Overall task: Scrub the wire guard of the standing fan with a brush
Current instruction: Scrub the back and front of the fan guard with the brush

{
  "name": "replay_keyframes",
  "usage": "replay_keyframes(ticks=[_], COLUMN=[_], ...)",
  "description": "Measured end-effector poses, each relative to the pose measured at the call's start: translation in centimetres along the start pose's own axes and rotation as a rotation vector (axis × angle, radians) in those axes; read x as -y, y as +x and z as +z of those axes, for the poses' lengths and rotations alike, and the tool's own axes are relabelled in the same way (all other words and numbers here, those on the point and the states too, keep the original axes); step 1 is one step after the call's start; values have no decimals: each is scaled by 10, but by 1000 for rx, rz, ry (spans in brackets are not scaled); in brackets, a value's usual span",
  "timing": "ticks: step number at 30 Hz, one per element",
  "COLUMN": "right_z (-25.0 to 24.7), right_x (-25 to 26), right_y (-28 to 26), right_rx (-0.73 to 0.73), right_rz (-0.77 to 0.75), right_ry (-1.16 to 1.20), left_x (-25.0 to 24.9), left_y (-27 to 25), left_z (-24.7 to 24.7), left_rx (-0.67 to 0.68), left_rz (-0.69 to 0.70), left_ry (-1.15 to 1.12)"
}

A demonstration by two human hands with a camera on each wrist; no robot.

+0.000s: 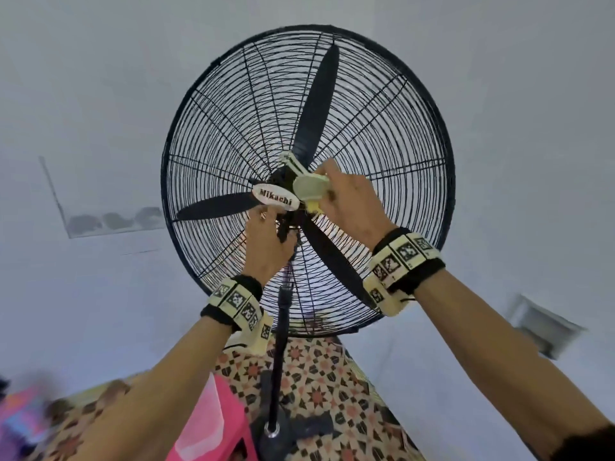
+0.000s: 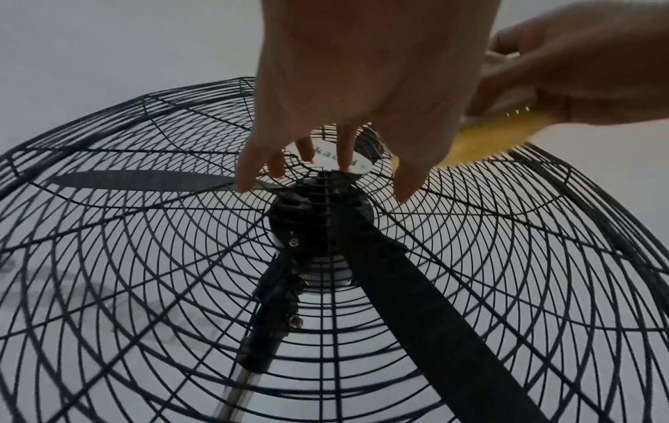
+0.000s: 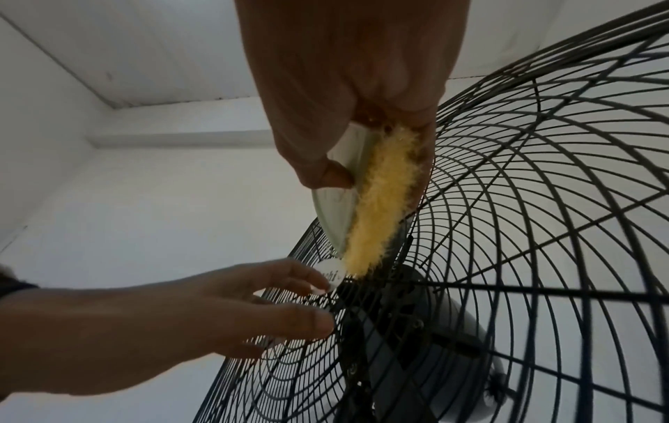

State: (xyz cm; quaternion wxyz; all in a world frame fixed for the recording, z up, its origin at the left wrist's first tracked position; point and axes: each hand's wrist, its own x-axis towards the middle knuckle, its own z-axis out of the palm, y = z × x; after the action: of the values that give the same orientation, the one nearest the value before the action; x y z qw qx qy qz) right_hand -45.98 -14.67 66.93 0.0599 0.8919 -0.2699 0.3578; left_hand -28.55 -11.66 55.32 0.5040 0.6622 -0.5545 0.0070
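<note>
Against the wire guard (image 1: 382, 134), the brush (image 3: 376, 206) lies flat, tip toward the hub.

Black wire guard (image 1: 233, 104), yellow-bristled pale-green brush (image 3: 376, 200), pink stool (image 1: 213, 427).

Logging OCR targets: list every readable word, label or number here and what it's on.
"Mikachi": on the white oval badge at the centre of the fan's wire guard.
"kac..i": same badge in the left wrist view, partly covered by fingers.
"chi": same badge in the right wrist view.
Wristband markers: coded patterns, no readable text.
</note>
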Motion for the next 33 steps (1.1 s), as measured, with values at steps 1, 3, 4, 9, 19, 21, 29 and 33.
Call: replay_keyframes(ticks=[1, 3, 4, 9, 19, 21, 29, 33], right_z=[0, 1, 2, 2, 14, 16, 4, 4], right_x=[1, 2, 2, 0, 8, 10, -9, -7], right_y=[3, 7, 7, 6, 23, 27, 18, 12], right_rx=[8, -9, -31, -75, 215, 187, 213, 231], right_rz=[24, 71, 102, 175, -93, -115, -126, -158], right_ry=[13, 33, 52, 241, 94, 157, -117, 35], left_x=[0, -5, -8, -13, 0, 0, -2, -2], left_y=[1, 4, 4, 1, -7, -7, -9, -9], left_z=[6, 15, 19, 37, 43, 41, 40, 42], left_rx=[4, -1, -7, 8, -68, -73, -118, -111], left_rz=[-4, -29, -55, -207, -149, -146, -76, -77], left_ry=[27, 49, 82, 197, 198, 196, 186, 211])
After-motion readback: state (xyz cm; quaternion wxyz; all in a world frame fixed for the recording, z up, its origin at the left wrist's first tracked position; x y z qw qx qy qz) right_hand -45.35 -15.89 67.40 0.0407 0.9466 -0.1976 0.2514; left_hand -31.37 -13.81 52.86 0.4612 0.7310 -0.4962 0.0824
